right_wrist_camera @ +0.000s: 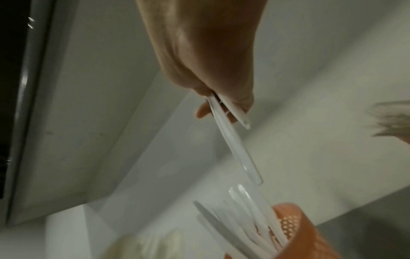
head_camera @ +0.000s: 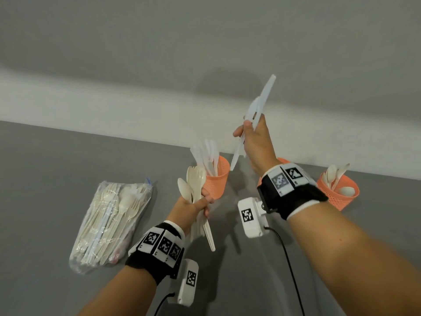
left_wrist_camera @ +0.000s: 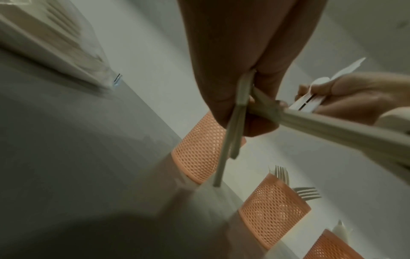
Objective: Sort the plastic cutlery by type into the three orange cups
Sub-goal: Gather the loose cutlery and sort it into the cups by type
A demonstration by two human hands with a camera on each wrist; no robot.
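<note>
My right hand (head_camera: 255, 140) grips clear knives (head_camera: 257, 110) above the knife cup (head_camera: 216, 179); my left hand (head_camera: 193, 206) is wrapped round cream spoons and forks (head_camera: 194, 181) just left of that cup.

Three orange mesh cups stand upright in a row along the far edge of the grey surface (head_camera: 68, 160). The left cup (head_camera: 216, 181) holds translucent white knives (head_camera: 208, 156), their ends fanned above the rim. The middle cup (left_wrist_camera: 275, 210) holds forks (left_wrist_camera: 307, 192), tines up. The right cup (head_camera: 339, 192) holds cream spoons (head_camera: 333, 176), bowls up. A bundle of cream spoons and forks (head_camera: 196, 185) sits upright in the left hand (head_camera: 193, 206), above the surface in front of the left cup. Translucent knives (head_camera: 257, 112) are gripped in the right hand (head_camera: 255, 142), tilted, one end pointing down toward the left cup. A clear bag of mixed cutlery (head_camera: 109, 222) lies flat toward the left edge.
</note>
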